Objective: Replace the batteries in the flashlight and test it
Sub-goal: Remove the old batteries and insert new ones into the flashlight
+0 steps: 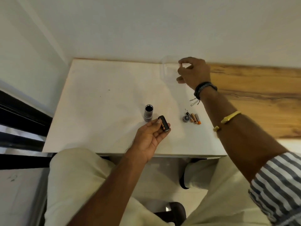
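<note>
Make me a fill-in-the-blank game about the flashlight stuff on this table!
1. The black battery holder is held in the person's ____ hand.
2. The flashlight body stands ____ on the white table, its open end up.
3. The loose batteries lie beside the round grey ____.
4. The right hand reaches toward a clear ____ at the table's far edge.

Missing words: left; upright; cap; container
</note>
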`<action>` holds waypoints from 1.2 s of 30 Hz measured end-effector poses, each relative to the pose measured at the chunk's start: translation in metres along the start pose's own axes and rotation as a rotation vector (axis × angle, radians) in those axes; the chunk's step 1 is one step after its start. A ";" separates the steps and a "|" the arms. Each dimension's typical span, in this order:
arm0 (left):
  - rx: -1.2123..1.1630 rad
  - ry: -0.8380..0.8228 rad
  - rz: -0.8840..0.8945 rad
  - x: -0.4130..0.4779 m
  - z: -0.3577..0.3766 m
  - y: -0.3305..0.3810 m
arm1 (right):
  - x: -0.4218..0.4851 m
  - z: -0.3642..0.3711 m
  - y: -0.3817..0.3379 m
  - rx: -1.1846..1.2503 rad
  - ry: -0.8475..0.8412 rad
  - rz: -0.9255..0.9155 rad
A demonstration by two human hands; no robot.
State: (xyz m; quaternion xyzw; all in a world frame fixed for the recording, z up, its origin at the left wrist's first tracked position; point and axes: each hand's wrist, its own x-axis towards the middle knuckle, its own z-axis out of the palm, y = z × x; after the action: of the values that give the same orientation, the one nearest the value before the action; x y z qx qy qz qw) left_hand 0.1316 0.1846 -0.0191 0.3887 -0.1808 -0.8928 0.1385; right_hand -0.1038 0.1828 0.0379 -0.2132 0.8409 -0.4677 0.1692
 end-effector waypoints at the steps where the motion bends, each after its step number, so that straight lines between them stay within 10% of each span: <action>1: 0.008 -0.005 0.003 -0.002 0.000 -0.001 | -0.017 -0.006 -0.001 0.054 -0.006 0.016; 12: 0.137 -0.081 0.045 -0.023 -0.003 -0.017 | -0.180 -0.030 0.049 0.516 -0.185 0.174; 36: 0.247 -0.090 0.049 -0.044 -0.019 -0.025 | -0.214 -0.033 0.062 0.493 0.063 -0.100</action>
State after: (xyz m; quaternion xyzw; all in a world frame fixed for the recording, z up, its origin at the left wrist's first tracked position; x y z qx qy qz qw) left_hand 0.1717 0.2199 -0.0133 0.3576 -0.3047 -0.8767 0.1030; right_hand 0.0500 0.3466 0.0197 -0.1924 0.6947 -0.6728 0.1666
